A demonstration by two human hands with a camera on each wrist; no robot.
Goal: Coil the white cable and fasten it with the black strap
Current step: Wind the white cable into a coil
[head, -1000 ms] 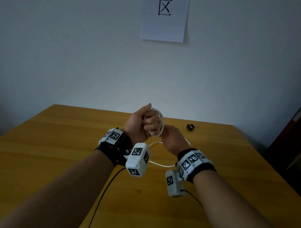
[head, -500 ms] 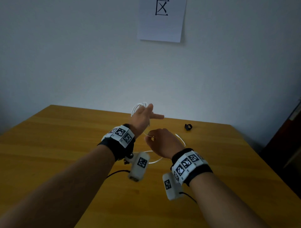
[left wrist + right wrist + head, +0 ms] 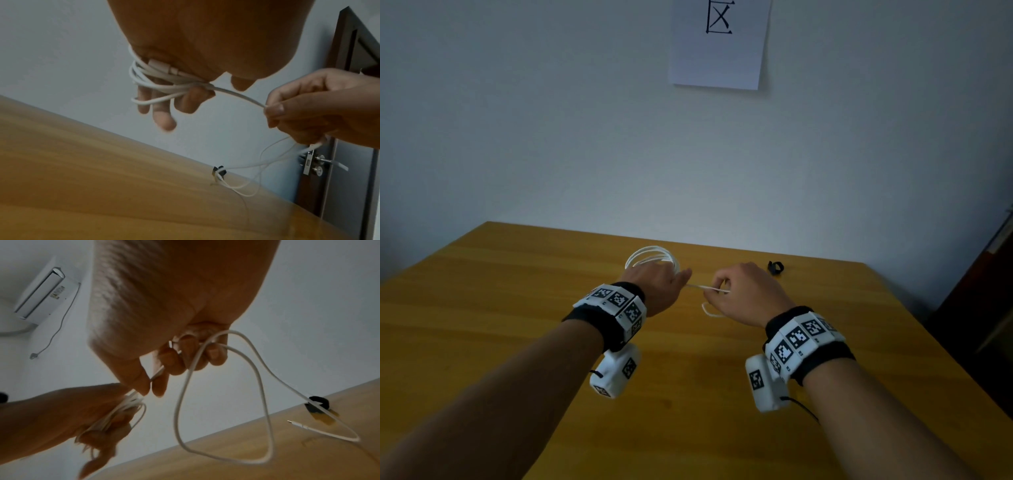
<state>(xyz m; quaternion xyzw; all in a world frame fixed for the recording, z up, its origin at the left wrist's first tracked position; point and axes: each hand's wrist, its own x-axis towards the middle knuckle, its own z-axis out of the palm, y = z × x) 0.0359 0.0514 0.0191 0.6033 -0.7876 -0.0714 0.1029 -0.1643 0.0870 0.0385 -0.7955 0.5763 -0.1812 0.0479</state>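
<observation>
Coiling is well along: my left hand (image 3: 659, 286) has several loops of the white cable (image 3: 158, 81) wound around its fingers, with the thumb clamping the bundle where the free run leaves it. My right hand (image 3: 748, 294) is closed in a pinch on that free run a short way from the coil, thumb against forefinger, and the slack passes on through its curled lower fingers. A second ago both hands were bunched together at the coil, raised in front of me; now they have dropped lower and drawn apart, left and right, so a short length of cable is stretched between them. I read that as one wrap just laid and the next being set up. From the right wrist view, a long loop of slack hangs below the right hand, and the cable's connector end (image 3: 296, 424) lies on the wooden counter (image 3: 517, 308), so I judge a few turns remain before anything can be fastened. The black strap (image 3: 775, 267) sits untouched on the far right of the counter, beyond my right hand. Slack trails close by it in the wrist views; whether it touches, I cannot tell.
</observation>
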